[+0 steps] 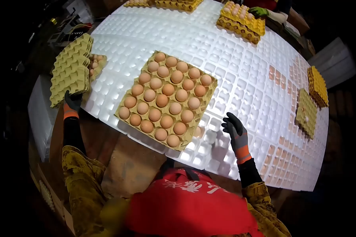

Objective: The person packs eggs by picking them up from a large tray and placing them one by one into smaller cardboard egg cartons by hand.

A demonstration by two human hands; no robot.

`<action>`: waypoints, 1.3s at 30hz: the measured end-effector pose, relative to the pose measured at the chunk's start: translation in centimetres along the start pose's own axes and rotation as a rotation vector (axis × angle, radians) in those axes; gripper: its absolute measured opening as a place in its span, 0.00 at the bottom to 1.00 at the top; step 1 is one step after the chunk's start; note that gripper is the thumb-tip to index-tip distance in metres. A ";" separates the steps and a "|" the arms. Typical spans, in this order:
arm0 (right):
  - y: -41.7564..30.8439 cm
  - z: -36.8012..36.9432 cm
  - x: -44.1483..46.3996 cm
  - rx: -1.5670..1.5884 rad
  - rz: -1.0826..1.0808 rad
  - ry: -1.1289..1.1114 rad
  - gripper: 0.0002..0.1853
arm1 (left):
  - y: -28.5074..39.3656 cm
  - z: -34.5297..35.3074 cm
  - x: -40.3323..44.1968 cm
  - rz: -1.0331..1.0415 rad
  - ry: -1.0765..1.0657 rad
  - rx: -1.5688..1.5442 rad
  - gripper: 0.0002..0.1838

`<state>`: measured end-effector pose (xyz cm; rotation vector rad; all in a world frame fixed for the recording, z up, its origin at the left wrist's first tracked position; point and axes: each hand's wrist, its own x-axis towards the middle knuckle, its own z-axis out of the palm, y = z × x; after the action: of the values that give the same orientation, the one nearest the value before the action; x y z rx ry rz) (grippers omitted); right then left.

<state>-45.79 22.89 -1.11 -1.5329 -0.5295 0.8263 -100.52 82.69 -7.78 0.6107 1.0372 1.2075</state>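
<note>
My left hand (72, 103), in a black, grey and orange glove, grips the lower edge of a stack of pulp egg trays (70, 67), tilted up at the left side of the table. No eggs show on the stack's visible face. Partly hidden behind it is another tray with eggs (95, 64). In front of me a pulp tray full of brown eggs (161, 100) rests on the white moulded trays (235, 93). My right hand (236, 134), gloved alike, hovers to the right of the full tray, fingers apart and holding nothing.
Across the table a person's green-gloved hand (259, 12) touches stacked yellow egg trays (241, 21). More yellow trays (178, 4) sit at the far edge. To the right are a pulp tray (306, 113) and a yellow stack (318, 86). Some white pockets hold eggs (277, 77).
</note>
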 end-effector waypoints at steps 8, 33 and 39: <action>-6.6 10.9 -5.5 -0.447 -0.250 -0.167 0.20 | -3.6 20.5 -29.7 0.432 -0.823 1.030 0.19; -4.1 14.5 -3.6 -0.934 -0.218 0.020 0.27 | -14.5 28.3 -36.5 1.118 -1.418 1.692 0.15; -6.2 9.5 -4.2 0.484 -0.007 0.039 0.31 | -7.6 30.1 -33.4 -0.486 -1.127 0.726 0.27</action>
<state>-54.79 26.83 5.89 -1.0977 -0.2773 0.8452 -70.69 52.83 9.41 1.2972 0.5306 -0.0764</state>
